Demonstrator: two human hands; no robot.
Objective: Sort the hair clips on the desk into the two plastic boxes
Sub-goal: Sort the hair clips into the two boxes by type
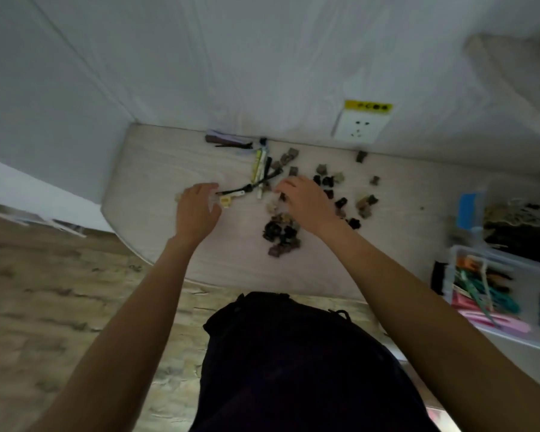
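Small claw hair clips in black, brown and beige [281,235]: scattered over the middle of the pale wood-grain desk [156,169], thickest in a near heap, thinning towards the far right. Long slim clips in black, white and yellow [260,169]: loose bundle at the far centre, just left of the small ones. Dark flat clips [228,141]: against the far wall. Two clear plastic boxes at the right edge: far box [477,194] holding dark and beige clips, near box [451,275] holding long coloured ones. White wall socket [360,127] behind. Left hand [197,210]: fingers spread and relaxed, over the long bundle's near end. Right hand [306,201]: fingertips lowered among small clips; whether it pinches one, cannot tell. Bare desk lies left; rounded near-left corner.
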